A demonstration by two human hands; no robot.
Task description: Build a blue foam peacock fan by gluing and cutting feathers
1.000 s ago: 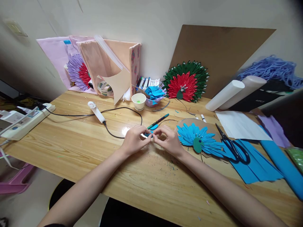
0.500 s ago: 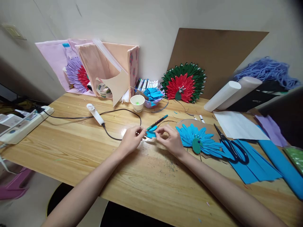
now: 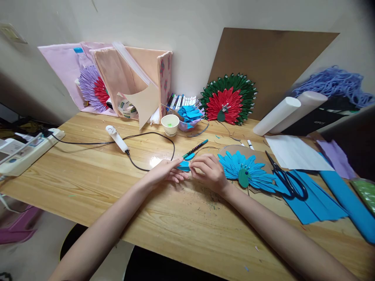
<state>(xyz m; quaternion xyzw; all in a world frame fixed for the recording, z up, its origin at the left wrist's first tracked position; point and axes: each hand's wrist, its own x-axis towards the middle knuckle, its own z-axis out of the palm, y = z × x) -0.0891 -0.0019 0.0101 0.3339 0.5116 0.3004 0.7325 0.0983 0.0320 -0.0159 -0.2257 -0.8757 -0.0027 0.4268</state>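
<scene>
A small blue paper piece [image 3: 183,166] lies across the fingers of my left hand [image 3: 164,171]. That hand is turned palm up, with its thumb along the paper's near left side and its other fingers beneath. My right hand [image 3: 209,171] pinches the paper's right end between thumb and fingertips; the fingers partly hide that end. Just beyond the hands lies a dark green patterned pen [image 3: 195,149], with another blue piece [image 3: 190,157] under its near tip. Right of my right hand rests a blue paper peacock [image 3: 249,171] with a green body, on a round cardboard.
Black scissors [image 3: 285,177] lie over blue paper strips [image 3: 310,199] at the right. A paper cup [image 3: 170,125] and a bowl of blue scraps [image 3: 190,117] stand behind. A white glue gun [image 3: 116,138] trails its black cable across the left. A red and green peacock [image 3: 228,99] leans at the back.
My left hand has rolled palm up, its fingers now extended beneath the blue paper piece. My right hand stays pinched at the right end. The camera view has shifted slightly.
</scene>
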